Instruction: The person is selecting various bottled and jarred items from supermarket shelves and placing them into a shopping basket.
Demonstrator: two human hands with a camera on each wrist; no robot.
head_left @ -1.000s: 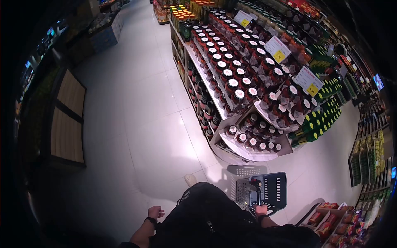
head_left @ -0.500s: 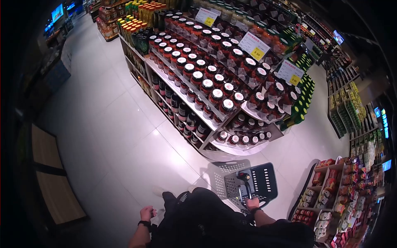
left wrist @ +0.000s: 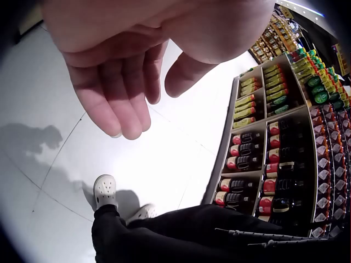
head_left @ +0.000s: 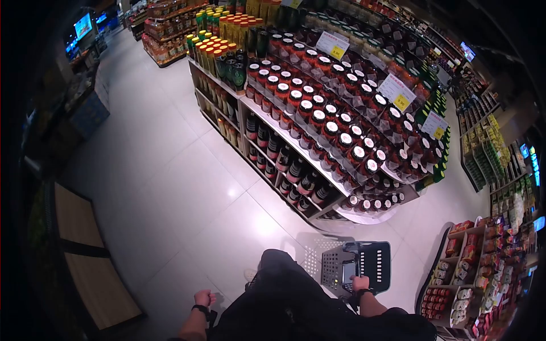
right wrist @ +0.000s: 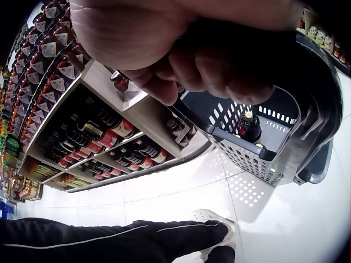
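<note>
My right hand (head_left: pixel 359 283) has its fingers curled round the dark handle of a grey plastic shopping basket (right wrist: pixel 247 161), which hangs at my right side. Inside the basket stands a dark bottle (right wrist: pixel 249 127) with a light cap, seen in the right wrist view. My left hand (head_left: pixel 205 297) hangs at my left side with nothing in it. In the left wrist view its fingers (left wrist: pixel 118 82) are relaxed and slightly bent above the floor.
A stepped display of red-filled jars (head_left: pixel 318 116) with white lids stands ahead, with dark bottles (head_left: pixel 294 170) on its lower shelves. Packaged goods (head_left: pixel 455 267) fill a stand at the right. A wood-panelled unit (head_left: pixel 94 284) is at the left, on pale floor tiles (head_left: pixel 165 187).
The head view has swung left and then partly back, and more of the display's left side now shows. The feet have shifted. My right hand still holds the basket; the left stays empty.
</note>
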